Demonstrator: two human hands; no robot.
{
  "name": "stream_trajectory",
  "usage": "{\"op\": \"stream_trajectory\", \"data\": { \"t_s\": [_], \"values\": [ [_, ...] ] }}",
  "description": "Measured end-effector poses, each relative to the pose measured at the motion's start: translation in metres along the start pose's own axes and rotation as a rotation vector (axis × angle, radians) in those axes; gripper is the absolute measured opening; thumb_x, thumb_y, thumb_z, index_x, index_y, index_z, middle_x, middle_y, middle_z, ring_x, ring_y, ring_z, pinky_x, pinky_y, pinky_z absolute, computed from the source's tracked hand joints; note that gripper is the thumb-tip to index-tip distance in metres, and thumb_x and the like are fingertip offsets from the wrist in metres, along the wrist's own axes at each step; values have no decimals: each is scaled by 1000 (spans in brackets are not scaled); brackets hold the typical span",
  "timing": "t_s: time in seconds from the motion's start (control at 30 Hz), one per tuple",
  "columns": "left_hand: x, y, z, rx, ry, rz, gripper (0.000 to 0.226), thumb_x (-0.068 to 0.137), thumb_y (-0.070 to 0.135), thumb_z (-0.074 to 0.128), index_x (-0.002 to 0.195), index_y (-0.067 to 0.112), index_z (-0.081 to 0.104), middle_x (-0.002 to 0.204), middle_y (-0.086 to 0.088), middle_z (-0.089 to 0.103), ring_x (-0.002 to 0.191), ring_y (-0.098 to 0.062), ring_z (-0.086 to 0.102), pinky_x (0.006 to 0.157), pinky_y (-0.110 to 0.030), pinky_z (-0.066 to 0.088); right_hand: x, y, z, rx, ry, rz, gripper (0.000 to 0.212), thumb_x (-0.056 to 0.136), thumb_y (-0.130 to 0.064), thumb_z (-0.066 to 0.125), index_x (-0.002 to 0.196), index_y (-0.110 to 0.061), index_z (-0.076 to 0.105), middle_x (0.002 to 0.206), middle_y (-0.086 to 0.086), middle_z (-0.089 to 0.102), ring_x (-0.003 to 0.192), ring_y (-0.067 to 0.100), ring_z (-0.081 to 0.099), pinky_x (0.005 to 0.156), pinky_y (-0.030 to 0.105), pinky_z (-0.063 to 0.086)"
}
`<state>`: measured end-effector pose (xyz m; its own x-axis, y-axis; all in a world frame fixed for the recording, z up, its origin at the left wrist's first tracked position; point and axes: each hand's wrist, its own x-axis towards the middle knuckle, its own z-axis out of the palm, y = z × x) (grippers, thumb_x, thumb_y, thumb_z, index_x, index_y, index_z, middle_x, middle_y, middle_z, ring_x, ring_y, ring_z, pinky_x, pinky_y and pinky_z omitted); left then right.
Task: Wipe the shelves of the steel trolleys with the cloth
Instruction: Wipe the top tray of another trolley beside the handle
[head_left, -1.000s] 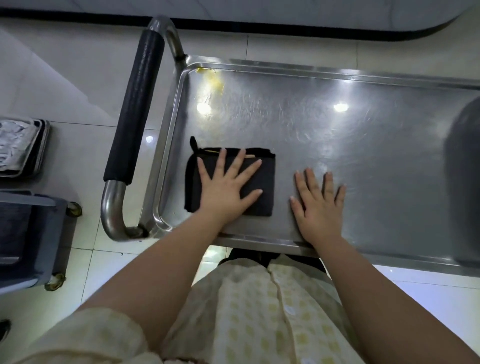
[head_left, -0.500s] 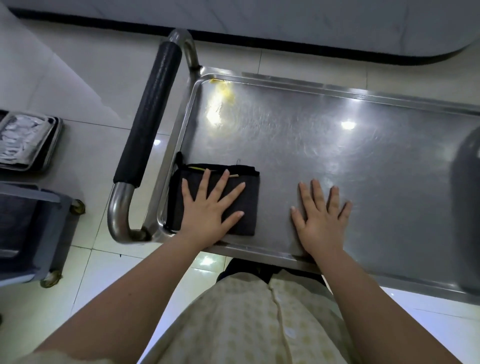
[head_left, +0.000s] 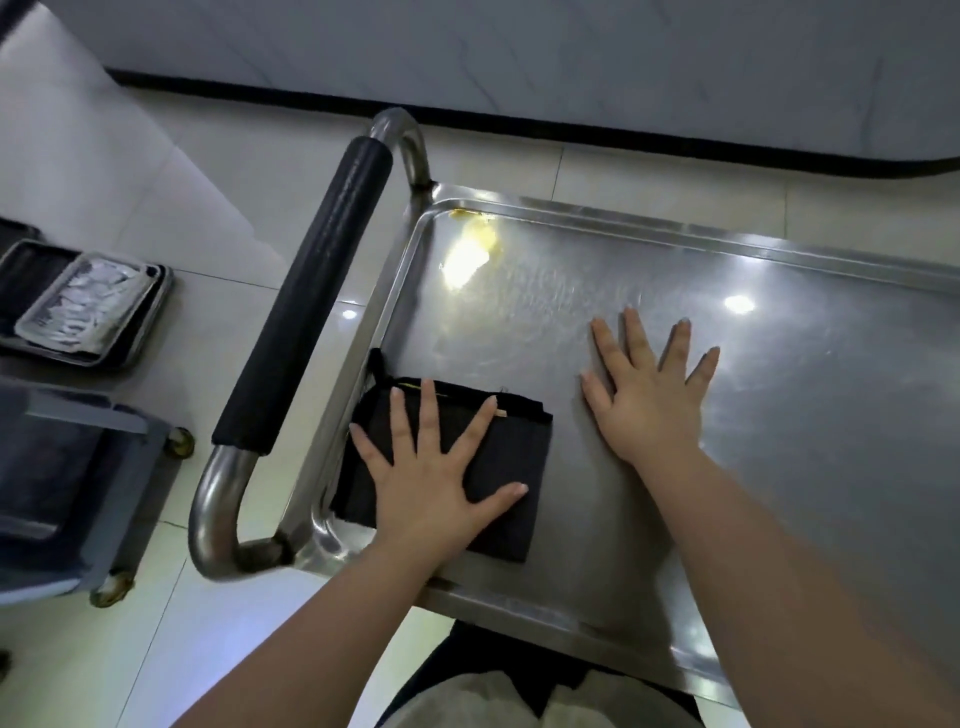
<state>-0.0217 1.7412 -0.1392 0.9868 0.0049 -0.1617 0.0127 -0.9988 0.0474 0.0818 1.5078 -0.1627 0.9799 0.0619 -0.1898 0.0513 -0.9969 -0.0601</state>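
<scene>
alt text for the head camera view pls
A person's left hand presses flat on a folded black cloth in the near left corner of a steel trolley shelf; the right hand rests flat on bare steel beside it. A yellowish smear marks the far left corner, near the padded handle.

The left hand (head_left: 434, 488) is pressing flat on the cloth (head_left: 511, 467) beside the trolley's (head_left: 831, 467) handle (head_left: 306, 332); the right hand (head_left: 647, 395) is resting flat further from it.

Your cloth (head_left: 511, 470) is black matt fabric, the trolley shelf (head_left: 779, 415) under your hands brushed, glossy steel with faint smears, its handle sleeve (head_left: 311, 291) matt black foam, floor tiles (head_left: 218, 218) glossy
</scene>
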Motion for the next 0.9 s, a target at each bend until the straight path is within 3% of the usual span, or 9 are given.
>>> {"op": "stream_trajectory", "data": {
  "t_s": [0.1, 0.3, 0.4, 0.67, 0.77, 0.83, 0.9],
  "values": [
    [51, -2, -4, -10, 38, 79, 87, 71, 96, 12, 148, 57, -6, 164, -9, -8, 148, -37, -14, 108, -73, -6, 0, 0, 1, 1, 23, 2, 62, 92, -68, 0, 150, -47, -11, 160, -11, -10, 146, 44, -9, 111, 67, -10],
    [195, 13, -20, -51, -6, 55, 88, 65, 100, 9, 141, 64, -14, 163, -6, -13, 148, -34, -16, 109, -70, -9, 3, -2, -1, 4, 34, 35, 63, 92, -67, 8, 149, -49, -11, 163, -11, -5, 147, 40, -13, 112, 65, -11],
    [226, 22, -26, -32, -28, 49, 88, 65, 99, 9, 142, 62, -13, 163, -7, -12, 148, -35, -14, 108, -71, -8, 6, 0, -3, 18, 18, 41, 63, 91, -67, 9, 149, -50, -12, 163, -11, -6, 147, 40, -15, 111, 66, -11],
    [119, 21, -12, -46, 15, -21, 84, 72, 95, 7, 145, 59, -12, 163, -7, -11, 148, -34, -15, 108, -69, -11, 9, 1, -9, -3, -28, 20, 65, 92, -67, 8, 149, -47, -16, 163, -9, -11, 144, 41, -21, 110, 66, -16],
    [93, 19, -6, -26, 10, -65, 83, 72, 94, 5, 145, 59, -12, 163, -7, -13, 147, -33, -19, 108, -70, -11, 13, 3, -16, -23, -47, -17, 65, 91, -67, 8, 152, -46, -2, 164, -5, 1, 144, 46, -12, 111, 62, -18],
    [95, 20, -7, -22, 14, -77, 82, 72, 94, 4, 145, 59, -14, 163, -7, -14, 147, -34, -19, 108, -70, -11, 25, 8, -22, 6, -17, -19, 63, 93, -64, 12, 152, -43, 14, 163, -1, 12, 144, 48, -4, 115, 58, -11],
    [98, 21, -7, -20, 23, -72, 82, 73, 94, 6, 145, 60, -13, 163, -8, -13, 147, -34, -18, 108, -70, -11, 40, 18, -26, 42, -8, 25, 61, 95, -62, 15, 152, -42, 16, 163, 0, 11, 145, 47, -4, 117, 57, -7]
  ]
}}
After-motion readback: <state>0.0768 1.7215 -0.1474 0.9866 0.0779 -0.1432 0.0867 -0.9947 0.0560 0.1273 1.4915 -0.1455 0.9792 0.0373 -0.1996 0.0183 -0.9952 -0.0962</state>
